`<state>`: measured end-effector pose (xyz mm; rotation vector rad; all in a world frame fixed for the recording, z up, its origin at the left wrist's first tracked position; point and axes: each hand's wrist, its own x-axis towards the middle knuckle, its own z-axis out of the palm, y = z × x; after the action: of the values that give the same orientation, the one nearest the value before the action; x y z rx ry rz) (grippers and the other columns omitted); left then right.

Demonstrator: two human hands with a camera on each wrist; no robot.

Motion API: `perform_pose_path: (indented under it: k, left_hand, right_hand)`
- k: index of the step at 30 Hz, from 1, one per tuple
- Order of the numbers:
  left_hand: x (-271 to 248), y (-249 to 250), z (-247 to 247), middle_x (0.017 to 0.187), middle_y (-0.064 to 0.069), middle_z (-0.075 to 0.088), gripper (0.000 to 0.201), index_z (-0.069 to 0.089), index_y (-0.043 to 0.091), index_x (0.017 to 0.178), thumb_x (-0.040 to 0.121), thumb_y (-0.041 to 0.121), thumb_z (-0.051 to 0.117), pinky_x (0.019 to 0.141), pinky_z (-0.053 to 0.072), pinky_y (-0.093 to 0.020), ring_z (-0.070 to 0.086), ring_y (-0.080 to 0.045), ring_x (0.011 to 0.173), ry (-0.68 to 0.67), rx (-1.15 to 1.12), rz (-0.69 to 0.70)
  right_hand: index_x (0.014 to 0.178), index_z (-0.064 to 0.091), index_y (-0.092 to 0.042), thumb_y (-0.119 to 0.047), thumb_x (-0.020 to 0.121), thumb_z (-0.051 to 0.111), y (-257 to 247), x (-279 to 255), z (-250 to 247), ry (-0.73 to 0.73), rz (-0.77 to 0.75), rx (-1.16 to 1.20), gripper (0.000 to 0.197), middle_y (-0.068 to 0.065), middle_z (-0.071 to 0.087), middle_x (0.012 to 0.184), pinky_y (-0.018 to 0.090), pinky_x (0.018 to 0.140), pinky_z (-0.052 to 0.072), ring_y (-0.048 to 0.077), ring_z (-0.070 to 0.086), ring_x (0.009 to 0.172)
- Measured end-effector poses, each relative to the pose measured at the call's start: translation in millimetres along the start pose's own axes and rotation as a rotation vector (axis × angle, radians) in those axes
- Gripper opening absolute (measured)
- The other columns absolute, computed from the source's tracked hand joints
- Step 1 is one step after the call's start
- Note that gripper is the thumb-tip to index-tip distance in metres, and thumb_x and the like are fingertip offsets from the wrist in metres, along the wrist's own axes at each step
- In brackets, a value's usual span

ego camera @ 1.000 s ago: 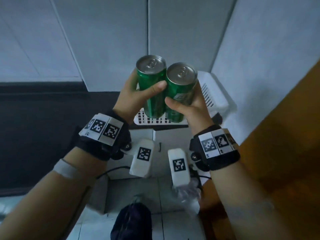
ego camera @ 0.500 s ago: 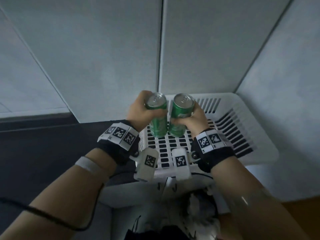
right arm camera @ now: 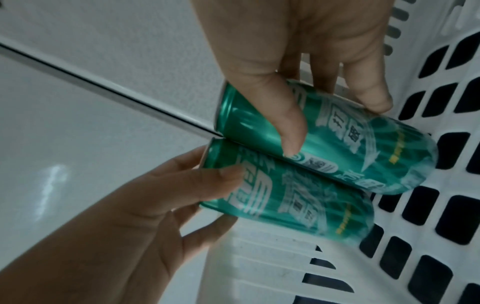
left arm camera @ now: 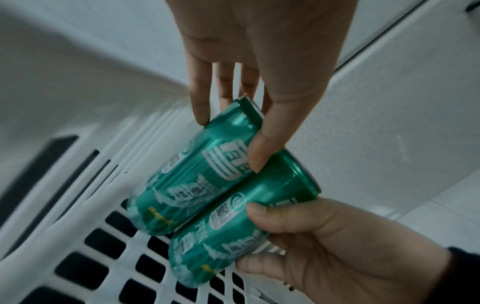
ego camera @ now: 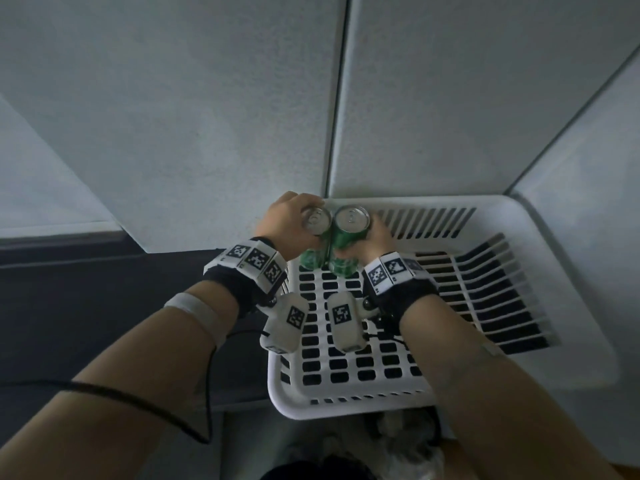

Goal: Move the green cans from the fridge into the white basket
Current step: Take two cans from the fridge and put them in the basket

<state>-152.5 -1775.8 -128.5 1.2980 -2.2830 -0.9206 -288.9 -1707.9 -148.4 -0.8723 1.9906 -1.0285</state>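
We see the white basket (ego camera: 568, 278) set against the pale wall panels (ego camera: 173, 116), and we take the basket as our reference for every position below. Its slotted floor and walls show in both wrist views. Inside the basket, at its far left corner, two green cans stand upright and side by side, their sides touching. We hold the left can (ego camera: 313, 221) with the left hand (ego camera: 289, 223), thumb and fingers curled round its upper body. We hold the right can (ego camera: 349, 223) with the right hand (ego camera: 375, 242), thumb on the near side and fingers wrapped round the far side. We cannot tell whether the can bases touch the basket floor. Each wrist above the basket carries a black band (ego camera: 242, 289) with printed square markers.
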Motion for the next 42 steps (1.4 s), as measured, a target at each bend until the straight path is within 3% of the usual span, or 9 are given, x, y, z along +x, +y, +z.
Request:
perform_pose_path:
  k: [4,10,17,21,26,29,32,37,42]
  left_hand:
    - [13,-2,-2,0.11,-0.001,0.056,0.068,0.058,0.027,0.118,0.054,0.021,0.082,0.093,0.046,-0.042,0.052,-0.024,0.108,-0.059,0.069,-0.027]
    - [16,-3,-2,0.116,-0.002,0.043,0.07,0.057,0.022,0.122,0.056,0.016,0.083,0.092,0.047,-0.034,0.05,-0.021,0.103,-0.111,0.085,-0.022]
    - [14,6,-6,0.122,-0.008,0.044,0.073,0.054,0.02,0.122,0.056,0.013,0.084,0.096,0.049,-0.042,0.051,-0.027,0.109,-0.172,0.128,-0.067]
    - [10,10,-9,0.125,-0.008,0.042,0.076,0.05,0.021,0.126,0.057,0.018,0.084,0.101,0.042,-0.042,0.041,-0.027,0.118,-0.189,0.195,-0.063]
    - [11,36,-14,0.119,-0.009,0.05,0.058,0.055,0.017,0.122,0.069,0.024,0.077,0.096,0.041,-0.035,0.047,-0.025,0.112,-0.049,0.037,0.109]
    - [7,77,-9,0.092,0.004,0.059,0.024,0.063,0.022,0.098,0.077,0.011,0.069,0.074,0.044,-0.02,0.057,-0.009,0.081,-0.115,-0.368,0.155]
    - [-14,130,7,0.076,0.007,0.062,0.025,0.061,0.026,0.086,0.081,0.001,0.06,0.056,0.044,-0.009,0.058,-0.001,0.064,-0.259,-0.666,0.165]
    - [-94,219,58,0.06,0.013,0.066,0.028,0.062,0.025,0.082,0.083,-0.002,0.055,0.058,0.045,-0.012,0.059,-0.002,0.062,-0.524,-0.821,0.298]
    - [-235,301,138,0.077,0.006,0.063,0.027,0.062,0.024,0.086,0.084,-0.001,0.053,0.061,0.045,-0.014,0.06,-0.009,0.071,-0.835,-0.873,0.437]
  right_hand:
    - [0.122,0.048,-0.005,0.002,0.058,0.078,7,14,6,0.006,-0.024,-0.038,0.072,0.011,0.059,0.126,0.027,0.097,0.04,0.025,0.052,0.121]
    - [0.122,0.045,-0.008,0.001,0.059,0.078,12,16,11,0.091,-0.046,-0.039,0.072,0.009,0.057,0.126,0.021,0.089,0.038,0.021,0.053,0.117]
    - [0.126,0.039,-0.008,0.006,0.059,0.076,13,15,10,0.051,-0.026,0.029,0.077,0.005,0.051,0.121,0.02,0.093,0.038,0.016,0.05,0.113]
    - [0.123,0.047,-0.003,0.002,0.056,0.08,5,11,7,0.011,0.01,0.099,0.075,0.009,0.057,0.123,0.035,0.101,0.045,0.021,0.055,0.115]
    - [0.131,0.039,-0.009,-0.008,0.076,0.069,-10,-24,-35,0.026,0.05,0.29,0.063,0.006,0.049,0.123,0.027,0.082,0.052,0.022,0.051,0.112]
    - [0.124,0.047,-0.014,-0.012,0.082,0.062,-19,-57,-75,0.083,0.001,0.411,0.045,0.015,0.055,0.127,0.045,0.096,0.049,0.033,0.055,0.117]
    - [0.106,0.055,-0.023,-0.014,0.085,0.057,-17,-101,-115,0.189,-0.049,0.508,0.023,0.009,0.066,0.107,0.039,0.091,0.049,0.025,0.065,0.102]
    - [0.084,0.057,-0.017,-0.008,0.079,0.062,14,-206,-186,0.464,-0.136,0.598,0.011,0.003,0.067,0.078,0.028,0.076,0.049,0.015,0.065,0.073]
    - [0.08,0.057,-0.021,-0.005,0.085,0.056,98,-378,-253,0.807,-0.129,0.574,0.017,-0.007,0.068,0.069,0.022,0.068,0.05,0.005,0.065,0.062]
